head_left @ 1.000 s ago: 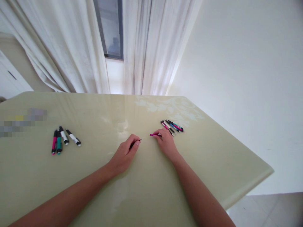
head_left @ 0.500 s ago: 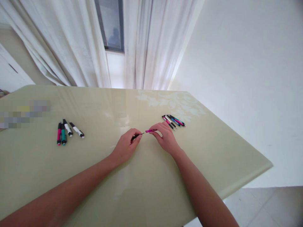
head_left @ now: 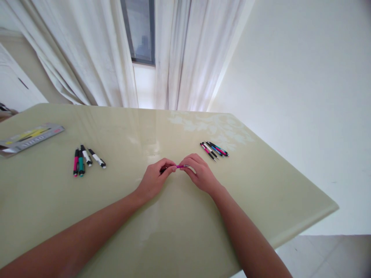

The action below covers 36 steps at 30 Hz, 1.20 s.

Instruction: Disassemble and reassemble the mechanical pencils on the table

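A pen with a pink barrel (head_left: 179, 166) bridges my two hands, a little above the tabletop. My left hand (head_left: 153, 179) is closed round its black part (head_left: 162, 170), fingertips pinched together. From the other side, my right hand (head_left: 201, 174) pinches the pink barrel between thumb and fingers. The black and pink parts meet in line at the left fingertips; the exact joint is hidden there. Just beyond my right hand lies a bunch of several slim pens (head_left: 214, 150) in pink, white, blue, teal and black.
On the left of the pale green table (head_left: 121, 216) lie a pink pen (head_left: 75, 163), a teal pen (head_left: 81, 164) and two white pens (head_left: 97, 158). A grey and yellow pen box (head_left: 34, 136) lies at the far left. The table's right edge meets a white wall (head_left: 304, 96).
The gap between the two pen parts has closed: the thin tip from the black part no longer shows, and the pink barrel now reaches my left fingertips. The view has shifted slightly.
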Motion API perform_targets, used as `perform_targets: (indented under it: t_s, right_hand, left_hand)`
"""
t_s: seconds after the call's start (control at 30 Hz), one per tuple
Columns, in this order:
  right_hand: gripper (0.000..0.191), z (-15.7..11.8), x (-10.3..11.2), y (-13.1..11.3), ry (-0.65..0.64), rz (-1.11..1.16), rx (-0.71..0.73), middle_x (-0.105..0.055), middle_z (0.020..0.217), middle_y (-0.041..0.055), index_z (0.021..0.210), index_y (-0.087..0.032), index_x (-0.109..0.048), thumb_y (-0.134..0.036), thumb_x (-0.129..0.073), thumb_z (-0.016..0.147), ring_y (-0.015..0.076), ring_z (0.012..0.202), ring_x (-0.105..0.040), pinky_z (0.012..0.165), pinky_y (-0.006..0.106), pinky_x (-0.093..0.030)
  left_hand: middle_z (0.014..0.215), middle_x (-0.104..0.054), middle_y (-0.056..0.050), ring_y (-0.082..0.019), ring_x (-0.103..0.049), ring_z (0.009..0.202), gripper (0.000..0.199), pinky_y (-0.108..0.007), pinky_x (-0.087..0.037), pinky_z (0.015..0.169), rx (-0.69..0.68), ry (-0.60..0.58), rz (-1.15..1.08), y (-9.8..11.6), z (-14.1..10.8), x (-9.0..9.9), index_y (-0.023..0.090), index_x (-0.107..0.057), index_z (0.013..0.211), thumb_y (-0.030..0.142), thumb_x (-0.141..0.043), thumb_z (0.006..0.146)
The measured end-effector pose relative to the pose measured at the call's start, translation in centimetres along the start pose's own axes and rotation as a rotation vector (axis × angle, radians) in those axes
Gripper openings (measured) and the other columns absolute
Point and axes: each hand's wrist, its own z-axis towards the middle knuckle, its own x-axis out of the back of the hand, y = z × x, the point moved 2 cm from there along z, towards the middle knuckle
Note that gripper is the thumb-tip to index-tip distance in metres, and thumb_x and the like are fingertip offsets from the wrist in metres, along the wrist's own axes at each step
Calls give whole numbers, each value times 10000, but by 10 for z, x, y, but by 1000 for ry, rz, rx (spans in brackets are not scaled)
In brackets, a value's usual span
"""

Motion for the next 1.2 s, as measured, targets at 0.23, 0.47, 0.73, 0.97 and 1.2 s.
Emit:
perform_targets:
  t_s: [0.23, 0.47, 0.73, 0.97, 1.2]
  right_hand:
    - [192, -1, -1, 3, -22, 8, -12, -707, 976, 76, 1073, -239, -696, -322, -524, 1057, 218, 932, -643, 855, 360, -504]
    - [161, -2, -5, 5, 10, 1, 8, -716, 953, 68, 1040, -206, -689, -301, -559, 1051, 187, 892, -649, 819, 317, -506]
    - [202, -1, -6, 4, 22, -38, -36, -743, 935, 61, 1045, -202, -692, -302, -518, 1066, 175, 843, -671, 789, 289, -496]
    - [221, -2, -5, 6, -9, -24, -114, -697, 778, 11, 1043, -205, -679, -285, -475, 1073, 146, 705, -633, 726, 258, -467]
    - [182, -2, -7, 6, -7, 51, -125, -721, 909, 37, 1011, -211, -686, -349, -569, 1037, 155, 773, -634, 731, 263, -483]
  left_hand:
    - [900, -759, -24, -205, -694, 830, 226, -319, -534, 781, -4, 25, -46, -5, 1, 1, 207, -726, 933, 423, -747, 868]
    - [802, -735, 4, -162, -642, 717, 279, -266, -454, 663, 29, -35, -64, -4, 1, -1, 201, -685, 930, 471, -626, 969]
    - [862, -703, -4, -149, -591, 706, 221, -252, -432, 615, -59, -2, 28, 2, -1, 0, 206, -692, 1014, 396, -578, 1002]
    - [953, -741, -23, -191, -689, 888, 143, -305, -533, 812, -111, -27, -45, -2, -1, 0, 229, -743, 979, 356, -703, 927]
    - [923, -754, -19, -192, -703, 863, 212, -303, -531, 802, -50, -28, -86, -2, 1, -1, 212, -720, 961, 418, -677, 945]
